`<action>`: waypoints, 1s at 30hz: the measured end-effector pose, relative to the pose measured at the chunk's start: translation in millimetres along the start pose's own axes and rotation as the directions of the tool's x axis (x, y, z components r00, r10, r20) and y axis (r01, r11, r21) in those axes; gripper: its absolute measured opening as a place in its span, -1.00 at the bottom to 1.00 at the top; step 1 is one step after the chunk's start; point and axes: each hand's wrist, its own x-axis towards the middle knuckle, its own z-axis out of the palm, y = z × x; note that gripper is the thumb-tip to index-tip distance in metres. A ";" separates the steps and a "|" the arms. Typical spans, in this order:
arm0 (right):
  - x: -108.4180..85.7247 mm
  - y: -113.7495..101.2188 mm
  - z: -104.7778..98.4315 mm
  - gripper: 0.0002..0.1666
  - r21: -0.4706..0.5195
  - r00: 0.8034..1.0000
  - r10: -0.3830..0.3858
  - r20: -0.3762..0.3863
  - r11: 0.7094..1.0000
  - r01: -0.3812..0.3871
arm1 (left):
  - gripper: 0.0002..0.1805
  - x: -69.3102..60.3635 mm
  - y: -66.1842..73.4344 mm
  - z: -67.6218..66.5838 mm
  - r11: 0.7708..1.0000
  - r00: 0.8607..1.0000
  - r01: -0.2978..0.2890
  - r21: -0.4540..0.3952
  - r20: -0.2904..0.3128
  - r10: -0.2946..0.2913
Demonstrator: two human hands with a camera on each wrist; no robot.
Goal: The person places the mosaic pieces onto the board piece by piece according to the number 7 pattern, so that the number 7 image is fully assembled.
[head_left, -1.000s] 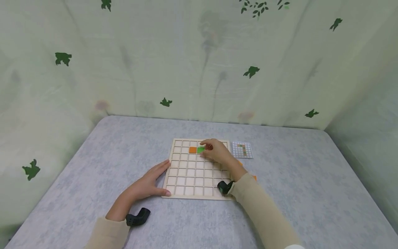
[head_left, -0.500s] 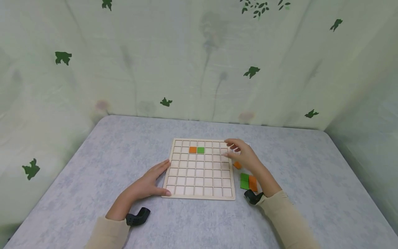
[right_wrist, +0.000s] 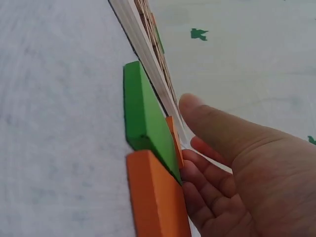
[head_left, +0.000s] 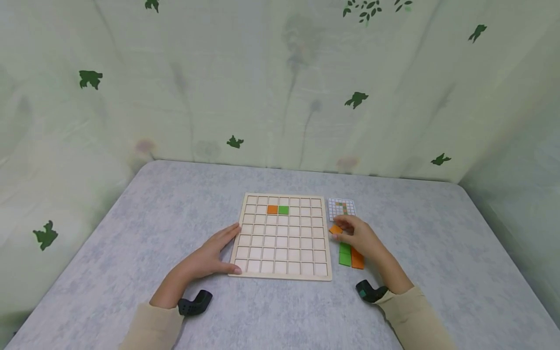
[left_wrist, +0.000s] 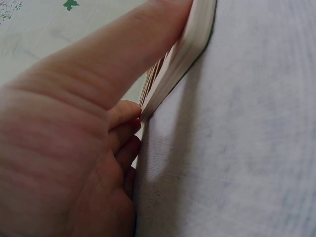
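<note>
Right hand (head_left: 362,238): I see thumb and fingertips apart around an orange tile (head_left: 335,229); contact unclear.
Left hand (head_left: 209,256): fingers spread along the board's (head_left: 282,241) edge, probably steadying it.
Green tiles (head_left: 345,259): beside the right fingers, probably for easy reach.
Grey table (head_left: 271,316): under both hands.
Printed backdrop (head_left: 262,87): beyond all fingertips.

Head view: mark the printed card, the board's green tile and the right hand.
Printed card (head_left: 341,206), head view: upper face.
Green tile (head_left: 283,210), head view: top face centre.
Right hand (head_left: 360,236), head view: back of hand.

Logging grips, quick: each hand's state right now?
Left hand: open, touching the board.
Right hand: open, at the orange tile nearest the card.
</note>
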 end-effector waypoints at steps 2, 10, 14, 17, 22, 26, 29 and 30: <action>-0.4 0.6 0.5 -0.44 -0.013 1.000 0.005 -0.008 1.000 -0.005 | 0.21 0.3 0.2 0.0 1.000 1.000 -0.008 0.003 -0.003 0.008; -1.4 -5.5 0.1 -0.70 -0.128 0.998 0.050 -0.037 0.990 -0.055 | 0.21 0.7 -0.2 0.6 1.000 1.000 -0.016 0.004 -0.008 0.016; -1.1 -10.2 -1.4 -0.72 -0.094 0.996 0.086 -0.031 0.992 -0.088 | 0.20 1.0 0.1 0.6 1.000 1.000 -0.019 0.005 -0.004 0.019; 1.7 -16.0 -2.9 -0.73 -0.062 0.997 0.071 -0.037 0.995 -0.073 | 0.20 0.9 0.2 0.6 1.000 1.000 -0.022 0.011 -0.002 0.022; 12.3 -31.9 -4.6 -0.74 -0.044 0.997 -0.035 -0.075 0.999 0.032 | 0.19 0.5 0.3 0.1 1.000 1.000 -0.018 0.010 -0.002 0.018; 24.4 -46.8 -3.0 -0.72 -0.027 0.983 -0.132 -0.130 0.991 0.129 | 0.19 0.7 0.2 -0.1 1.000 1.000 -0.018 0.006 -0.004 0.018; 35.3 -56.0 1.4 -0.69 0.005 0.971 -0.175 -0.165 0.984 0.179 | 0.19 0.7 0.3 -0.1 1.000 1.000 -0.021 0.005 -0.003 0.021; 39.2 -58.2 3.4 -0.68 0.016 0.967 -0.189 -0.171 0.981 0.195 | 0.19 0.8 0.3 -0.1 1.000 1.000 -0.020 0.004 -0.002 0.020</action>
